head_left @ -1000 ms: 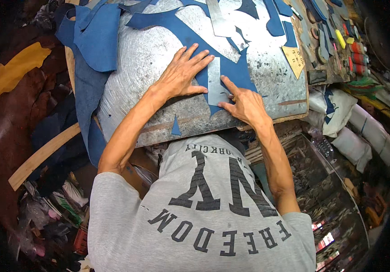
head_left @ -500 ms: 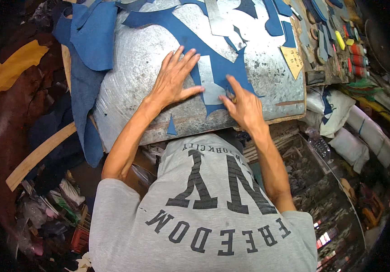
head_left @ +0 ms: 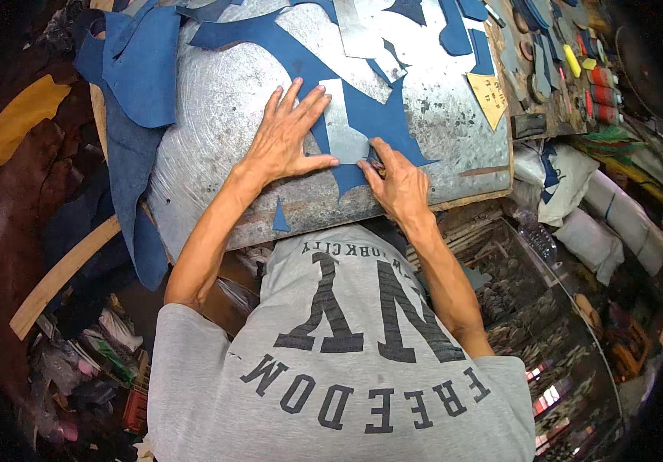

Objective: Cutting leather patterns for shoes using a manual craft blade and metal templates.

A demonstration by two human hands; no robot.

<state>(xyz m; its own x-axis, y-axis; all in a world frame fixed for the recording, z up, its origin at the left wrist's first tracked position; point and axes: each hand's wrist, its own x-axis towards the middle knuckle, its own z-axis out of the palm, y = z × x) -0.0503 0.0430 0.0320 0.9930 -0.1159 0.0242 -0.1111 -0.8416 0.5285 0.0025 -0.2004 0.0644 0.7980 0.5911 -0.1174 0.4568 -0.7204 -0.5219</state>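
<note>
A grey metal template [head_left: 337, 115], narrow at the top and wider below, lies on a piece of blue leather [head_left: 385, 119]. My left hand [head_left: 285, 142] is spread flat to the left of the template, fingers on the leather and board, with the thumb at the template's lower left edge. At the lower right corner of the template is my right hand [head_left: 402, 185], its thumb and forefinger curled together. Something small seems to be pinched there, mostly hidden by the fingers. A small blue leather scrap [head_left: 280, 217] rests near the board's front edge.
The scratched metal board [head_left: 200, 115] carries more leather offcuts and another metal template [head_left: 358, 38]. Blue leather [head_left: 139, 77] hangs over its left side. A yellow card pattern [head_left: 488, 98] lies at right, near thread spools [head_left: 603, 96] and a yellow marker [head_left: 572, 60].
My right forefinger has come down from its raised position to the template's edge, and the hand has closed up. My left hand stays beside the template. The whole view has shifted slightly.
</note>
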